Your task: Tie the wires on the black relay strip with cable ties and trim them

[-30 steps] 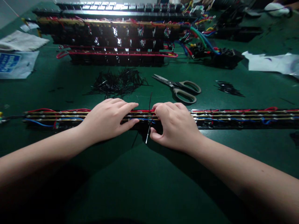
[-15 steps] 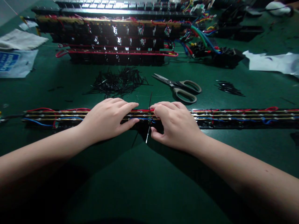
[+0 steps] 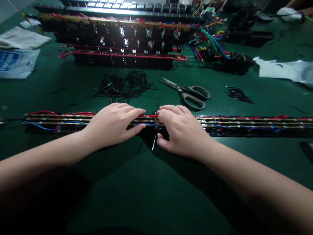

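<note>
A long black strip (image 3: 244,125) with brass rails and red and blue wires lies across the green mat. My left hand (image 3: 113,124) rests flat on it, fingers stretched out to the right. My right hand (image 3: 182,130) is curled over the strip's middle, fingertips and thumb at a thin black cable tie (image 3: 156,125) that crosses the strip, one end sticking up behind, the other pointing toward me. The two hands sit a few centimetres apart.
Behind the strip lie a heap of cut black ties (image 3: 124,86), grey-handled scissors (image 3: 189,93) and a smaller tie heap (image 3: 238,94). Further back stand wired black strips (image 3: 122,42), a cable bundle (image 3: 215,42), and white bags at left (image 3: 14,62) and right (image 3: 286,68).
My right hand has edged slightly left and its fingers have closed nearer the tie. The view has shifted a little. My left hand stays put.
</note>
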`<state>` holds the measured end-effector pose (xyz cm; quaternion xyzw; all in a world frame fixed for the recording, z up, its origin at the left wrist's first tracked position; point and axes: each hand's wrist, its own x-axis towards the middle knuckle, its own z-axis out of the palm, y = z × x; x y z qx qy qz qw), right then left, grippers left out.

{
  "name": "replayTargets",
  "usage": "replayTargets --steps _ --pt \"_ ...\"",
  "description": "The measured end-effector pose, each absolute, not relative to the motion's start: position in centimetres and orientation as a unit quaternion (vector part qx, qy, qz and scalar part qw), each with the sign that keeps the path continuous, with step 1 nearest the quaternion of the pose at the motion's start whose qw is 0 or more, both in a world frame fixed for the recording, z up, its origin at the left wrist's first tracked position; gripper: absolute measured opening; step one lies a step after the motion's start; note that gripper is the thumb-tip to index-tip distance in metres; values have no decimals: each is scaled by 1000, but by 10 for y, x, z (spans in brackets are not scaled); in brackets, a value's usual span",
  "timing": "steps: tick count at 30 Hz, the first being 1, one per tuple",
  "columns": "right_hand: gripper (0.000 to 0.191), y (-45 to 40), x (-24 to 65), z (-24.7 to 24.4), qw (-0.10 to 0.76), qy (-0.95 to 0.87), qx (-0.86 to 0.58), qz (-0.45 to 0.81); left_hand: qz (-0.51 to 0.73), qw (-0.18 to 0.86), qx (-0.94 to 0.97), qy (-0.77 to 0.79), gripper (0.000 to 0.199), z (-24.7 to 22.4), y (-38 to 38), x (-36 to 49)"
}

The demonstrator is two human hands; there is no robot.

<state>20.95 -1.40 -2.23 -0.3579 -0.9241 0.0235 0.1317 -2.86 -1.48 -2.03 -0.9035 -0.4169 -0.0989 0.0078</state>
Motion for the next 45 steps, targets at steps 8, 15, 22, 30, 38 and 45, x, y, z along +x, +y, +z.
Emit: replayTargets --steps 8,15,22,30,38,45 --pt "27 -14 208 -24 140 -911 -386 27 -95 7 -901 -423 53 -20 -15 -29" --pt "28 -14 210 -24 146 -905 -398 37 -89 1 -902 -422 54 -18 -16 -29" --pt "29 -15 209 -24 148 -903 -401 44 -84 -8 -898 -431 55 -18 -16 -28" --pt "30 -16 209 -26 151 -902 -402 33 -82 -17 -899 -429 55 -18 -16 -28" --pt "27 -16 209 -26 157 -905 -395 32 -91 -22 -900 -426 56 -18 -15 -29" --pt "25 -16 209 -25 153 -903 -399 32 -91 -38 -900 -425 58 -18 -14 -30"
